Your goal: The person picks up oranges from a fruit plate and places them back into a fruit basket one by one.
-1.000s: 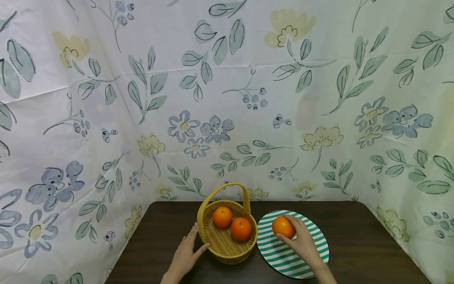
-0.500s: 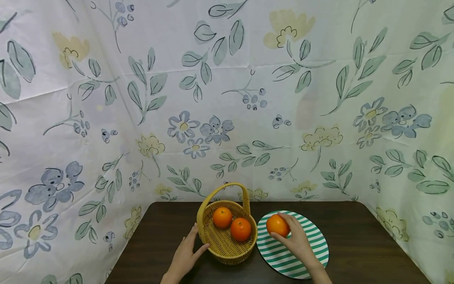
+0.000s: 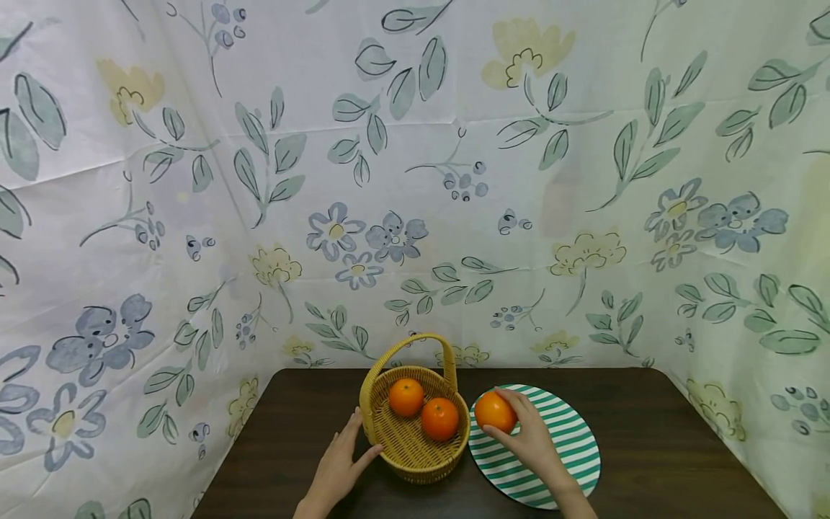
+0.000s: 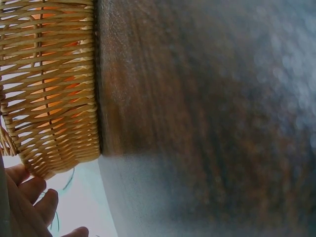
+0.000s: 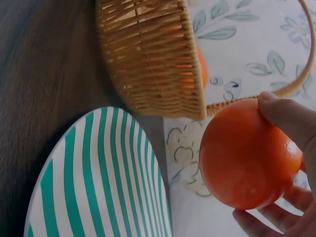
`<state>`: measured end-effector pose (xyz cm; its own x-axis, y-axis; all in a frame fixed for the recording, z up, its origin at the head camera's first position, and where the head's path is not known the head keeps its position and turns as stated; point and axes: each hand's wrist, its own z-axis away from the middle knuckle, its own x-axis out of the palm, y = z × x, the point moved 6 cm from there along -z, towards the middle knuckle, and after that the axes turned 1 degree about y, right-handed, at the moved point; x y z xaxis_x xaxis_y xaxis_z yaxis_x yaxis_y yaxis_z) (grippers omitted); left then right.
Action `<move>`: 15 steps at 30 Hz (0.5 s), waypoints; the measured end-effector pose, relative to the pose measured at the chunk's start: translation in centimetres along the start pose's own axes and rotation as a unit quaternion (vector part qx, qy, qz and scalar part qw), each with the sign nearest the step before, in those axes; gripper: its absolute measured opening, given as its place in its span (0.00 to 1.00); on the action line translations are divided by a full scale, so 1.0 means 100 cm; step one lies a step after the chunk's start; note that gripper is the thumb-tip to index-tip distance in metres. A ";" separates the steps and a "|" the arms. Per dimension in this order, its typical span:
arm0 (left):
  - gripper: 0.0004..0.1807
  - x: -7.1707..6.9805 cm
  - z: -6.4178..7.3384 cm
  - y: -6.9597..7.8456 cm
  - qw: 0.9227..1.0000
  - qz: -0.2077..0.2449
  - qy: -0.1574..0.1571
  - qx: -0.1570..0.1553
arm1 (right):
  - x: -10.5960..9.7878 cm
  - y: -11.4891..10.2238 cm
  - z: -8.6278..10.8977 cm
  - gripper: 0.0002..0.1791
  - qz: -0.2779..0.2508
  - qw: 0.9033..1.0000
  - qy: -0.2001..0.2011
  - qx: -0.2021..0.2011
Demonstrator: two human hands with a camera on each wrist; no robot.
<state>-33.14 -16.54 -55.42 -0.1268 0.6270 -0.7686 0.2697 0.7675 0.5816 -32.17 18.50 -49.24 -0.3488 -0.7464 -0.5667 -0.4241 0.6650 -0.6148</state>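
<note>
My right hand (image 3: 533,440) grips an orange (image 3: 495,412) between thumb and fingers, over the left part of a green-and-white striped plate (image 3: 570,461). In the right wrist view that orange (image 5: 249,155) hangs above the level of the plate (image 5: 106,173). Left of the plate stands a yellow woven basket (image 3: 415,461) with an arched handle. Inside it lie two more oranges, one toward the back (image 3: 406,397) and one at the right (image 3: 440,419). My left hand (image 3: 338,461) touches the basket's left side with its fingers spread. The left wrist view shows its fingertips at the wicker wall (image 4: 54,98).
The basket and plate stand on a dark brown wooden table (image 3: 292,404), close beside each other. The basket's handle (image 3: 415,339) arches high over its opening. A floral cloth (image 3: 454,216) hangs behind the table and along its sides.
My right hand has carried the orange leftward over the plate, from near its middle to its left edge, closer to the basket. The left hand and basket have stayed in place.
</note>
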 end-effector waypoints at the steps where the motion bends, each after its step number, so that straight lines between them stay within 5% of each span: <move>1: 0.42 0.000 0.000 0.000 1.000 0.000 0.001 0.000 | 0.001 -0.002 0.000 0.38 0.000 1.000 0.001 -0.001; 15: 0.43 -0.001 0.001 0.000 1.000 0.002 -0.001 -0.006 | 0.008 -0.018 -0.002 0.37 -0.019 1.000 -0.008 -0.015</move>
<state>-33.05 -16.60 -55.38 -0.1231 0.6305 -0.7664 0.2595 0.7658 0.5883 -31.91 16.68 -48.50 -0.3196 -0.7701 -0.5521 -0.4609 0.6354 -0.6195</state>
